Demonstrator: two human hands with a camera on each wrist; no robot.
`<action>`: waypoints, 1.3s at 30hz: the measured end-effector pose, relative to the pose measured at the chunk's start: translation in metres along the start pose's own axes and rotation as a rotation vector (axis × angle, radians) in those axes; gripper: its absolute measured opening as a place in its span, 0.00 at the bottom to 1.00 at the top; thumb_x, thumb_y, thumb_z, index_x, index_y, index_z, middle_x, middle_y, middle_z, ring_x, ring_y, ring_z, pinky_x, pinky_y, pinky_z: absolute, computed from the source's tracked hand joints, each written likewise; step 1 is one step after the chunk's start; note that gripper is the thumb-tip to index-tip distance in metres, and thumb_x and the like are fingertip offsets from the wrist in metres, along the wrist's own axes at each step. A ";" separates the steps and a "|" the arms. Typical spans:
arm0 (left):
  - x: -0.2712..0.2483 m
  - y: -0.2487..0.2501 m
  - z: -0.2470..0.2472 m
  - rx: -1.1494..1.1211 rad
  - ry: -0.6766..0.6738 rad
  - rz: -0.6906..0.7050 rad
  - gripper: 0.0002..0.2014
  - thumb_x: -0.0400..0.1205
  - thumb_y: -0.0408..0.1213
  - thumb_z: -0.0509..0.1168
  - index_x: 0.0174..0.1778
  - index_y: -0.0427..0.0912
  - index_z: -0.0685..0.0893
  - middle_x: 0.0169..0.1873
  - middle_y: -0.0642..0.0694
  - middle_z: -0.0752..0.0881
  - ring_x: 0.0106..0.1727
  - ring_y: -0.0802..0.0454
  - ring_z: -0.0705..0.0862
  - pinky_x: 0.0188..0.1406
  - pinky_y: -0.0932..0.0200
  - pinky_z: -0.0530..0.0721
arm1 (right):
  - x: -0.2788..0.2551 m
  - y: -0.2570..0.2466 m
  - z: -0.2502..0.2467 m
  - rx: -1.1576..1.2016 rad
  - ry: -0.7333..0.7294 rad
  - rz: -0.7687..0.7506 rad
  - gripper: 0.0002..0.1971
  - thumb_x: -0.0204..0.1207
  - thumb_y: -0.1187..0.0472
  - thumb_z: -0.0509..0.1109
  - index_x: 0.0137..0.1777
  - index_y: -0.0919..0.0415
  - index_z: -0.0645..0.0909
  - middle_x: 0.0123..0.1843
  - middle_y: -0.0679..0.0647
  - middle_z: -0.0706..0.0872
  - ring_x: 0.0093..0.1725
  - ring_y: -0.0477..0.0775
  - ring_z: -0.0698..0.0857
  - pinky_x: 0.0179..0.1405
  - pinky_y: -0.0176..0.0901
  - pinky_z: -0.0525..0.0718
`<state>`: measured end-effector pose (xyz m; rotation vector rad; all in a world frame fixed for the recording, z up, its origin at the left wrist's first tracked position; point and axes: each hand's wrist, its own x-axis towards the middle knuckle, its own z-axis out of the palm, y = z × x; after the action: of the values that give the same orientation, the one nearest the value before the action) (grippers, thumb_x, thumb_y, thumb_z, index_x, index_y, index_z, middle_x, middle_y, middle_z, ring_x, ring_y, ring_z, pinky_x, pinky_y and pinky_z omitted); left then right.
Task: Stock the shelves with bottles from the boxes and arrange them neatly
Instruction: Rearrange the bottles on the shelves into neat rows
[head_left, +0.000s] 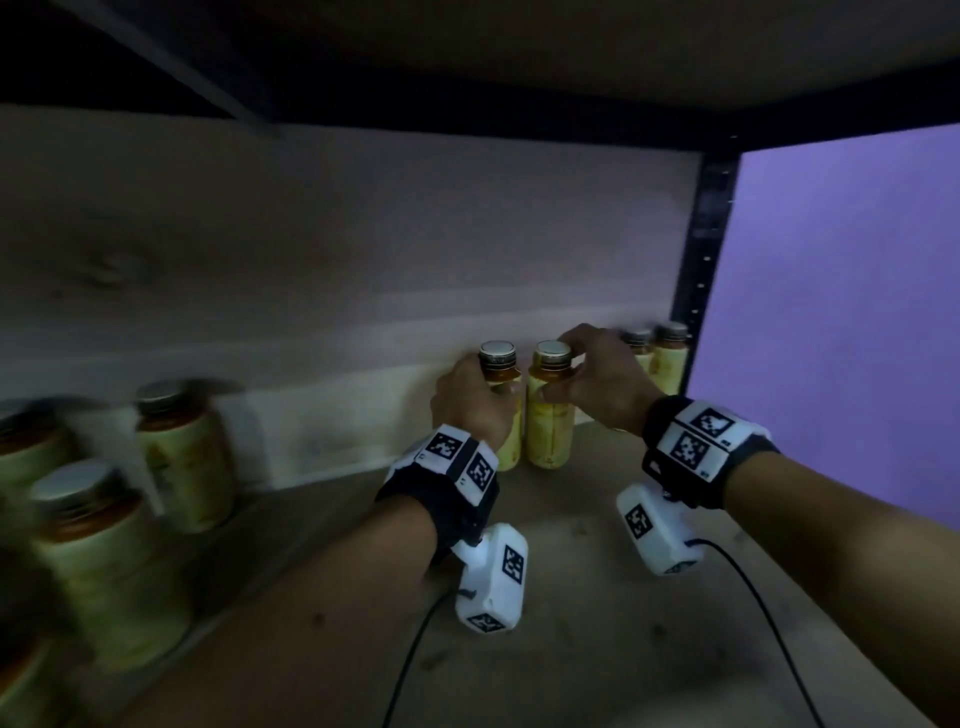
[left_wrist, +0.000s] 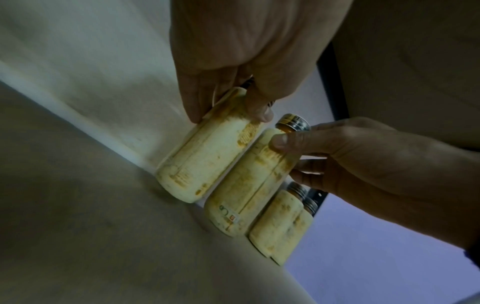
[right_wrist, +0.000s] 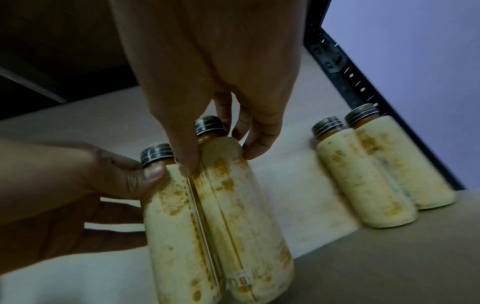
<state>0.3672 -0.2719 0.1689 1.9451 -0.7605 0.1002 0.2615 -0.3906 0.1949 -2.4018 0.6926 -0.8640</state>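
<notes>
Two yellow-labelled bottles with dark metal caps stand upright and side by side near the back of the shelf board (head_left: 597, 649). My left hand (head_left: 475, 397) grips the left bottle (head_left: 506, 441) round its shoulder; the left wrist view shows its fingers and thumb curled on that bottle (left_wrist: 207, 156). My right hand (head_left: 582, 374) pinches the right bottle (head_left: 550, 421) just below its cap. In the right wrist view that hand's thumb and fingers clasp the bottle (right_wrist: 241, 205), which touches the left bottle (right_wrist: 171, 226).
A pair of matching bottles (head_left: 667, 358) stands in the back right corner beside the black upright post (head_left: 701, 234). Several more bottles (head_left: 182, 452) stand blurred along the left. The upper shelf (head_left: 467, 52) hangs low overhead. Bare board lies in front.
</notes>
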 end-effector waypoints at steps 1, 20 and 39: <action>-0.001 -0.006 -0.011 -0.004 0.026 -0.022 0.13 0.76 0.45 0.72 0.56 0.48 0.85 0.55 0.44 0.89 0.57 0.39 0.85 0.51 0.55 0.77 | 0.001 -0.008 0.006 0.031 -0.010 -0.001 0.26 0.61 0.59 0.86 0.56 0.53 0.78 0.53 0.49 0.83 0.48 0.46 0.82 0.35 0.33 0.76; -0.010 -0.083 -0.134 0.054 0.381 -0.368 0.17 0.85 0.43 0.60 0.66 0.38 0.78 0.61 0.36 0.82 0.61 0.37 0.82 0.58 0.51 0.78 | 0.013 -0.102 0.116 0.157 -0.164 -0.036 0.27 0.64 0.59 0.85 0.58 0.56 0.74 0.48 0.48 0.79 0.40 0.41 0.78 0.29 0.29 0.71; -0.010 -0.028 -0.128 0.419 0.263 -0.065 0.36 0.76 0.41 0.68 0.80 0.40 0.62 0.80 0.34 0.61 0.82 0.35 0.58 0.79 0.36 0.62 | 0.005 -0.099 0.070 0.048 -0.077 -0.064 0.36 0.74 0.45 0.76 0.75 0.61 0.67 0.68 0.62 0.80 0.63 0.63 0.82 0.58 0.53 0.84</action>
<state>0.4069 -0.1519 0.2064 2.2894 -0.5292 0.4998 0.3411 -0.3004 0.2086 -2.4125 0.5620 -0.8000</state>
